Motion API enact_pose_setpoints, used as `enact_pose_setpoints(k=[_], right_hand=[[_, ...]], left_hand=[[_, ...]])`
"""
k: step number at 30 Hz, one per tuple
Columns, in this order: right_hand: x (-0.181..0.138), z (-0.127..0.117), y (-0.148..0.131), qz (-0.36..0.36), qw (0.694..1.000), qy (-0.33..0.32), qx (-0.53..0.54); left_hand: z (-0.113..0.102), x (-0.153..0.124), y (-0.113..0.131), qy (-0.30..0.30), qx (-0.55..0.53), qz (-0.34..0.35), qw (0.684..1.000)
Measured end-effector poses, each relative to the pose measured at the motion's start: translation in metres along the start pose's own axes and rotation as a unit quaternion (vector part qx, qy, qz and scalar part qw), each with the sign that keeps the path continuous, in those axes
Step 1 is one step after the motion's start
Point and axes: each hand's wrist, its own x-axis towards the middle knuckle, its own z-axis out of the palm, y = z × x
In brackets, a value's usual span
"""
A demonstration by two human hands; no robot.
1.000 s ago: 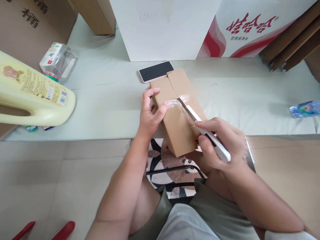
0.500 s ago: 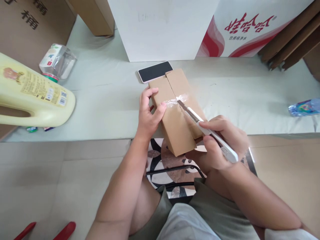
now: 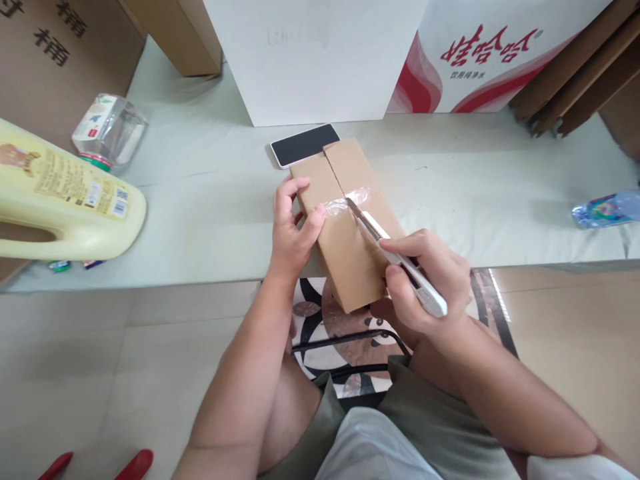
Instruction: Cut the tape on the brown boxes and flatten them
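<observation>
A brown cardboard box (image 3: 347, 263) lies tilted over the table's front edge, a strip of clear tape (image 3: 336, 208) across the seam of its top flaps. My left hand (image 3: 295, 223) grips the box's left side, thumb on top near the tape and fingers along the edge. In my right hand (image 3: 430, 277) is a white utility knife (image 3: 407, 267), its blade out. The blade tip meets the seam at the tape; whether it has gone through I cannot tell. A phone (image 3: 306, 145) with a dark screen lies just behind the box.
On the pale table cloth (image 3: 450, 180) stand a large white box (image 3: 320, 60) and a red-and-white carton (image 3: 465, 60). At left are a yellow jug (image 3: 75, 200) and a clear jar (image 3: 113, 130). A plastic bottle (image 3: 605, 210) lies at right, below folded cardboard (image 3: 565, 80).
My right hand and the knife have shifted left and slightly up against the box, the blade staying at the taped seam. My left hand keeps its hold. The whole view has shifted slightly.
</observation>
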Motion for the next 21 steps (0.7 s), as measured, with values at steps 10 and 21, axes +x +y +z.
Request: enact_pose_setpoints(k=[10,21], right_hand=[[0.000,0.001,-0.001,-0.037,0.999,0.008,-0.039],[-0.005,0.000,0.009,-0.056,0.997,0.044,0.020]], left_hand=[[-0.001,0.000,-0.004,-0.016,0.005,0.023,1.000],[-0.001,0.000,0.005,-0.005,0.000,-0.011,1.000]])
